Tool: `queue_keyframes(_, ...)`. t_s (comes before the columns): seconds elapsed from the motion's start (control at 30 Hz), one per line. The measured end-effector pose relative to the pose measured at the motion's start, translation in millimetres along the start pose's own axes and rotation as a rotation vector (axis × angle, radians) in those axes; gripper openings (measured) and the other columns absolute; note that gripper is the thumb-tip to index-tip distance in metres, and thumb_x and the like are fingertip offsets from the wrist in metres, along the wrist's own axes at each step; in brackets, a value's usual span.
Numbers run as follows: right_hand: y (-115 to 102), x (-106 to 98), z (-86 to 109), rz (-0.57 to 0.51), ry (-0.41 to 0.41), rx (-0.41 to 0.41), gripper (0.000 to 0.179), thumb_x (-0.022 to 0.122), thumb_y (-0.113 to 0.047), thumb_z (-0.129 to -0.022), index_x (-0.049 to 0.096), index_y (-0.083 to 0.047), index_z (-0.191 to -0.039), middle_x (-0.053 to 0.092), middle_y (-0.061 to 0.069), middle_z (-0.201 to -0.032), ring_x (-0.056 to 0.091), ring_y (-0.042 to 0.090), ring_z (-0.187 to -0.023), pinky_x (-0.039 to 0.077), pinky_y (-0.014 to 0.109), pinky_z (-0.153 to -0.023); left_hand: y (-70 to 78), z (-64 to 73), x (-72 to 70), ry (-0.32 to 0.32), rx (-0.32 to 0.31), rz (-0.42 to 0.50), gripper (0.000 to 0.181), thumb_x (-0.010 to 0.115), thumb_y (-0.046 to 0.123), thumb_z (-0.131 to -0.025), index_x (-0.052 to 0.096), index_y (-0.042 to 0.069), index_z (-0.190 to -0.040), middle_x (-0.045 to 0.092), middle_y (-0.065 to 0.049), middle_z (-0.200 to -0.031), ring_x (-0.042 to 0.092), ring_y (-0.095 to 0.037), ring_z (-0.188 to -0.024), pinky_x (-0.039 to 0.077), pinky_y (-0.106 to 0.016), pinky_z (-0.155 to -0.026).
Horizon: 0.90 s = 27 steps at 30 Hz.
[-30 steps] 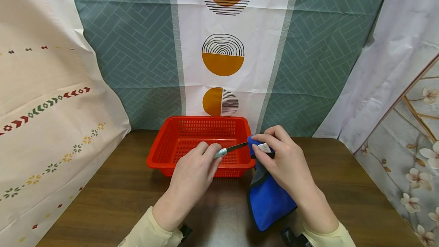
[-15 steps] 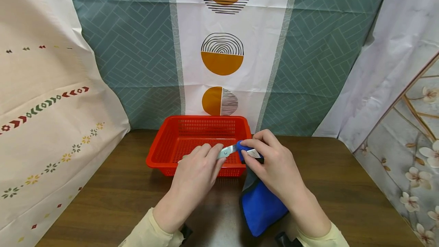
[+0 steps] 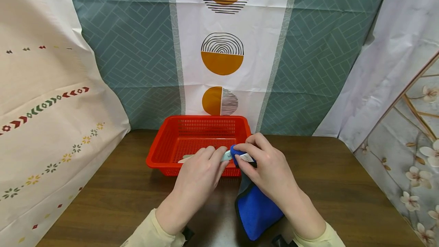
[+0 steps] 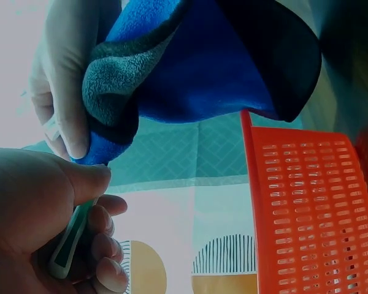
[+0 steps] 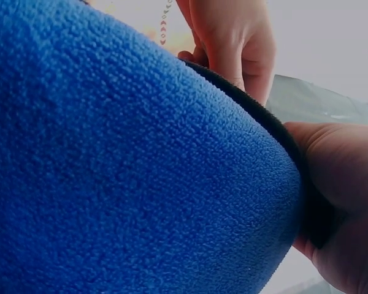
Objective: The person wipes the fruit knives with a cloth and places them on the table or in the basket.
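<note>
My left hand [image 3: 199, 172] grips the pale green handle of a knife [image 3: 226, 156], which has a rivet near its blade end. The handle's far end pokes out on the left in two pale tips. My right hand [image 3: 269, 172] pinches a folded edge of a blue cloth [image 3: 258, 212] with dark trim and a white label. That fold wraps the blade, hiding it. In the left wrist view the green handle [image 4: 70, 242] lies across the curled left fingers, the cloth right at the thumb tip. Blue pile of the cloth [image 5: 141, 165] fills most of the right wrist view.
A red plastic basket [image 3: 156, 161] with slotted walls stands just behind the hands, which overlap its front rim. Beneath is a brown wooden table [image 3: 113, 201]. Patterned fabric [image 3: 144, 68] hangs at the back and both sides.
My right hand has moved left and slightly down with the cloth along the blade, up to the knife's handle. The blade, bare at first, is now covered. The left hand has turned the knife slightly.
</note>
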State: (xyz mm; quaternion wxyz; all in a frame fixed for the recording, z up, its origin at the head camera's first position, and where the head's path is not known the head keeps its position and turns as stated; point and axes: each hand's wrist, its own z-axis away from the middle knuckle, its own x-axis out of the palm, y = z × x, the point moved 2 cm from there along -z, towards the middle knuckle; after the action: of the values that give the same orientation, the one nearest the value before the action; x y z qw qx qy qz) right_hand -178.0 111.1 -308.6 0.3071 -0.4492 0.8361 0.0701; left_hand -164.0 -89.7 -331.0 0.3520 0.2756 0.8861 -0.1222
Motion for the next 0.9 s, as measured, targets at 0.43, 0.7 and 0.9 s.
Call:
queue_keyframes(0.43,5.3,-2.7,-0.3,0.009,0.007,0.006,0.03,0.094,-0.005,-0.086,0.084,-0.01,-0.114,0.064,0.003,-0.107,0.066,0.012,-0.08,0.062,0.031,-0.067,-0.9,-1.1,-2.4,-0.028,-0.028,-0.001,0.033,0.084,0.026,-0.101,0.072,0.009,-0.127,0.064,-0.002,-0.085,0.059,-0.018,-0.072,0.052,-0.028,-0.056)
queue_keyframes(0.7,13.8,-6.9,1.3,0.011,0.006,0.051,0.03,0.093,-0.004,-0.087,0.084,-0.01,-0.114,0.064,0.004,-0.107,0.069,0.013,-0.08,0.064,0.033,-0.068,-0.9,-2.0,-4.3,-0.05,-0.035,-0.006,0.039,0.087,0.026,-0.098,0.071,0.01,-0.13,0.065,-0.001,-0.087,0.054,-0.015,-0.07,0.05,-0.024,-0.055)
queue_keyframes(0.9,21.4,-11.8,2.3,0.032,0.0,0.093,0.029,0.092,-0.005,-0.089,0.084,-0.011,-0.116,0.064,0.003,-0.107,0.068,0.013,-0.082,0.063,0.033,-0.067,-1.7,-0.5,-5.0,-0.055,-0.04,-0.025,0.04,0.087,0.026,-0.098,0.072,0.008,-0.13,0.066,-0.002,-0.087,0.055,-0.015,-0.069,0.052,-0.028,-0.054)
